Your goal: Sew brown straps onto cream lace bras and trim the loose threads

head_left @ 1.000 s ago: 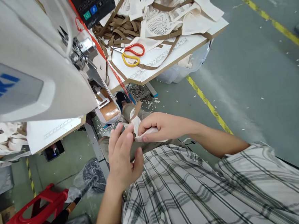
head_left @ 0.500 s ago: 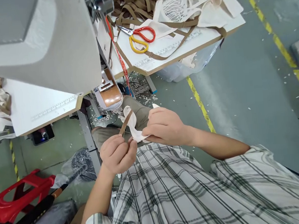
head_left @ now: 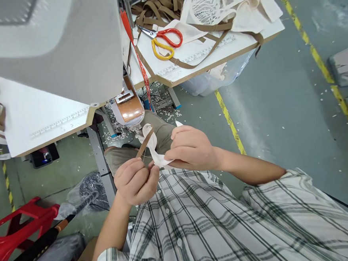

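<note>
My left hand (head_left: 136, 181) is closed in a pinch on the lower end of a thin brown strap (head_left: 145, 142) that rises up and to the right. Beside it my right hand (head_left: 191, 147) is closed around a small piece of cream fabric (head_left: 154, 145), which curls up between the two hands. Both hands are held over my lap, just below the sewing machine's brown-capped arm (head_left: 129, 109).
A large white sewing machine (head_left: 52, 47) fills the upper left. The white worktable (head_left: 204, 53) behind carries red and yellow scissors (head_left: 163, 41), brown straps (head_left: 156, 6) and cream fabric pieces (head_left: 231, 7). A red stool (head_left: 17, 233) stands at lower left. Yellow floor lines run at right.
My left hand went from open fingers beside the fabric to a pinch on the brown strap. The view shifted, so the machine now fills more of the upper left.
</note>
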Tool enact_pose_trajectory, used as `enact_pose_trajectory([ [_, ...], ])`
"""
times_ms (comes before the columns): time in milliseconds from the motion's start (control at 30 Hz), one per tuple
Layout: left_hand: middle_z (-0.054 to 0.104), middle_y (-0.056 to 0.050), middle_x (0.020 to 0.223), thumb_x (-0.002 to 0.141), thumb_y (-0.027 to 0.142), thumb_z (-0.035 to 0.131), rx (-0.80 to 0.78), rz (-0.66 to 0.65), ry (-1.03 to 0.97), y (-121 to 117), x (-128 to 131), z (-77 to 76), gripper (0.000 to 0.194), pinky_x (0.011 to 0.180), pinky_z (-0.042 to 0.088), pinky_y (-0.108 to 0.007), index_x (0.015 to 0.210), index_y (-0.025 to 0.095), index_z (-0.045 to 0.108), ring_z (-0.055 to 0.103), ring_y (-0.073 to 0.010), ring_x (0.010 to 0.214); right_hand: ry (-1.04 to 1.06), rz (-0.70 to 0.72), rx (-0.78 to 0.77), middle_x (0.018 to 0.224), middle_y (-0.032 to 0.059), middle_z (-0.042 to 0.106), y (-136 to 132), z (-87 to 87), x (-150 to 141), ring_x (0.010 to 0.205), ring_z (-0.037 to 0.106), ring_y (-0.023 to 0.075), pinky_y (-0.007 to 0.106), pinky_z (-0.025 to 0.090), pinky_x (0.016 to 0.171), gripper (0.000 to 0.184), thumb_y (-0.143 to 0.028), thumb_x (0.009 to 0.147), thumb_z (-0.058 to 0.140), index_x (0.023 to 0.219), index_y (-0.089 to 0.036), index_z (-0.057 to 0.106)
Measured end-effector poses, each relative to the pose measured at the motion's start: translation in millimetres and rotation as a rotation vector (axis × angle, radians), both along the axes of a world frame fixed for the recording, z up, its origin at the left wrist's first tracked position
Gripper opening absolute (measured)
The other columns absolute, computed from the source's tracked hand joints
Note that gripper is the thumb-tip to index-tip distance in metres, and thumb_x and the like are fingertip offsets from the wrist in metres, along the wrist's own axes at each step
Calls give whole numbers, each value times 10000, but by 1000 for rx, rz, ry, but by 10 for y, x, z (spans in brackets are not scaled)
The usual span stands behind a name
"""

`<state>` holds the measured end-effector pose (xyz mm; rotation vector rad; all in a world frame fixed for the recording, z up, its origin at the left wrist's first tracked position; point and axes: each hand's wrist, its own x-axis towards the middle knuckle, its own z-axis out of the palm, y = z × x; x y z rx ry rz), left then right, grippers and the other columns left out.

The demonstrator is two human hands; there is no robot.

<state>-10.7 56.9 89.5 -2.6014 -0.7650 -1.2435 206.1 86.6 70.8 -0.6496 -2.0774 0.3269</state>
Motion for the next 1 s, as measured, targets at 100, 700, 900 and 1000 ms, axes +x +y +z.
enact_pose_trajectory([
  [100, 580, 40, 599, 744, -2, 729, 0, 6, 6, 2, 0, 6, 220, 676, 636, -291, 747, 204, 649, 583, -121, 614, 19, 15, 0, 612, -67, 570, -2, -19, -16, 566, 464, 103, 273, 467, 733, 92, -241, 977, 567, 890, -236, 595],
  [700, 623, 19, 671, 761, 6, 713, -202, 53, -106, -104, -29, -156, 233, 740, 590, -291, 883, 198, 663, 618, -138, 699, 86, 53, -54, 692, -10, 639, -45, -209, -99, 662, 571, 109, 268, 450, 697, 201, -334, 1001, 588, 903, -208, 710],
  [900, 703, -76, 844, 907, 517, 635, -1509, 73, -642, -264, -22, -186, 338, 658, 525, -294, 968, 184, 624, 660, -185, 757, 59, 19, 51, 688, -35, 647, 24, -229, -90, 637, 555, 95, 260, 460, 687, 79, -242, 959, 638, 929, -225, 710],
  [1000, 644, -47, 685, 908, 596, 600, -1845, -62, -792, -272, -29, -220, 439, 592, 457, -279, 903, 159, 648, 573, -151, 619, 31, 30, 98, 670, -47, 643, 50, -247, -103, 613, 538, 87, 254, 455, 669, 111, -225, 972, 610, 915, -229, 706],
])
